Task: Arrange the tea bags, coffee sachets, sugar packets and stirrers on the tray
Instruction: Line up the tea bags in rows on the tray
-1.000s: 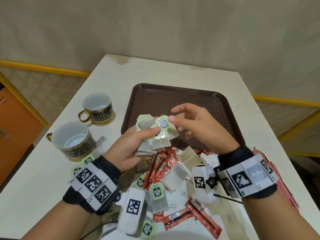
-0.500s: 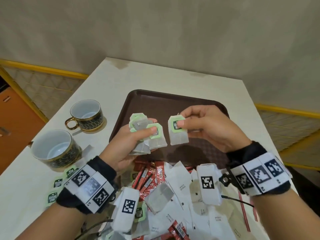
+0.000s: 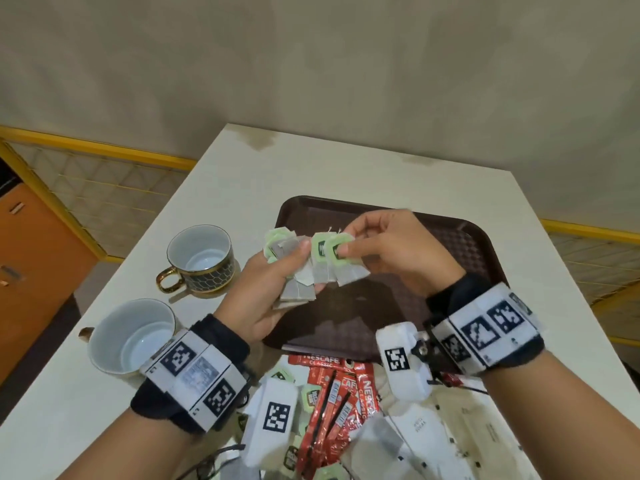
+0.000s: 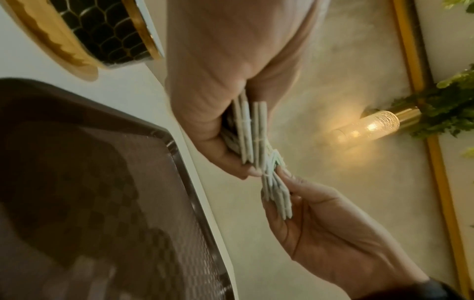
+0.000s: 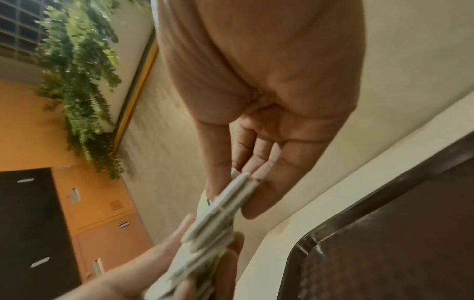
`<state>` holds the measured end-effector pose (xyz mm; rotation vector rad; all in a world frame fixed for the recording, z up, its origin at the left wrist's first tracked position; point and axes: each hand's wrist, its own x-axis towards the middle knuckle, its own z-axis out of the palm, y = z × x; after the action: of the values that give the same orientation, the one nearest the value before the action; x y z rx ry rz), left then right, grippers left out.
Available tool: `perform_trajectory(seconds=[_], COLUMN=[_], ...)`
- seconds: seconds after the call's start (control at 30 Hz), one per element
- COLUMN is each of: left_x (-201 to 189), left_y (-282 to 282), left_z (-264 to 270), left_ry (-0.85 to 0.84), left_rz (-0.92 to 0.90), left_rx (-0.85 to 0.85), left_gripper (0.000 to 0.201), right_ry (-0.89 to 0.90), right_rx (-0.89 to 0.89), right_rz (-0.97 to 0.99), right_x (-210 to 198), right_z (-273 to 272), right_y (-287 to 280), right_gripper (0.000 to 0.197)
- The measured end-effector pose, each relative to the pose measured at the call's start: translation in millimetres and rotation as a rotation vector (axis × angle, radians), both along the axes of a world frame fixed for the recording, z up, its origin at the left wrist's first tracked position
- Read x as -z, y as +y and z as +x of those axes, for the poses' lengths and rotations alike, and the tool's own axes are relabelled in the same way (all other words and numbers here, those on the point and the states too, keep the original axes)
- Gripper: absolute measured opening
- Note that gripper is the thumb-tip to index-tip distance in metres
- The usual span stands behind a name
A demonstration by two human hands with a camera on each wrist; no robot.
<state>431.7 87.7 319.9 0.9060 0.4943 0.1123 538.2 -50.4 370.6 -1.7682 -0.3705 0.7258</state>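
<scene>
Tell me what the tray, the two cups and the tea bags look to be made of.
Tray: likely brown plastic, matte, with a woven-looking texture. Cups: glossy ceramic, it seems, white inside with gold rims. Tea bags: thin greyish paper with green card tags, fanned between the left hand and right hand.

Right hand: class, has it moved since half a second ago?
Yes. Judged against the tray, the right hand has shifted left, bringing its tea bag against the left hand's bundle.

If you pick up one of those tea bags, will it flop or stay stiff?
Probably floppy: the tea bags fan out and droop below the left hand. Likely very light, since the right hand lifts them by a fingertip pinch. They may slip apart easily.
</scene>
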Motion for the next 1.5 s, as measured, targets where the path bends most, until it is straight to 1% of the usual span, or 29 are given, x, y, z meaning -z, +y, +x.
perform_trajectory(seconds=[0.07,0.13,0.2,0.27,0.37,0.47,0.57,0.67,0.73,0.87,0.97,1.0,1.07,1.17,1.23,1.3,1.4,1.5], left_x=[2,6,10,14,15,14,13,12,11,11,10,9,9,8,8,8,9,8], left_y=[11,19,20,16,13,15,20,21,22,25,27,27,27,27,27,27,29,30], left_z=[2,1,-5,-11,-16,-21,-22,-21,-20,-17,-17,-18,-19,-19,-19,-19,-16,-14], left_ry=[0.036,0.077,0.127,0.167,0.179,0.18,0.169,0.16,0.158,0.158,0.159,0.16,0.166,0.178,0.185,0.193,0.204,0.211], left_rz=[-0.015,0.01,0.065,0.091,0.071,0.056,0.044,0.024,0.03,0.04,0.021,0.015,0.011,0.009,0.005,0.007,-0.009,-0.076], left_rx=[-0.091,-0.125,-0.061,0.017,0.086,0.102,0.106,0.094,0.096,0.104,0.091,0.088,0.089,0.091,0.097,0.1,0.114,0.12], left_gripper=[0.032,0.031,0.029,0.027,0.026,0.028,0.031,0.029,0.028,0.025,0.027,0.028,0.031,0.031,0.03,0.032,0.034,0.034], right_ry=[0.071,0.109,0.138,0.152,0.117,0.08,0.009,-0.102,-0.127,-0.23,-0.237,-0.21,-0.14,-0.169,-0.148,-0.116,-0.116,-0.1], right_rx=[0.091,0.192,0.244,0.243,0.186,0.175,0.228,0.344,0.373,0.309,0.156,0.111,0.1,0.041,0.041,0.064,0.106,0.121], right_rz=[0.062,0.096,0.064,-0.007,-0.097,-0.156,-0.234,-0.322,-0.358,-0.45,-0.558,-0.554,-0.5,-0.531,-0.524,-0.467,-0.391,-0.352], right_x=[1,10,27,44,68,91,109,116,117,113,103,102,98,92,91,95,106,108], right_z=[22,50,78,101,129,151,166,171,169,176,182,184,187,190,192,196,200,199], right_y=[16,35,58,81,108,123,135,144,148,146,139,135,124,113,113,114,117,120], right_gripper=[0.015,0.019,0.021,0.022,0.023,0.023,0.02,0.006,0.019,0.03,0.035,0.032,0.022,0.018,0.02,0.024,0.018,0.017])
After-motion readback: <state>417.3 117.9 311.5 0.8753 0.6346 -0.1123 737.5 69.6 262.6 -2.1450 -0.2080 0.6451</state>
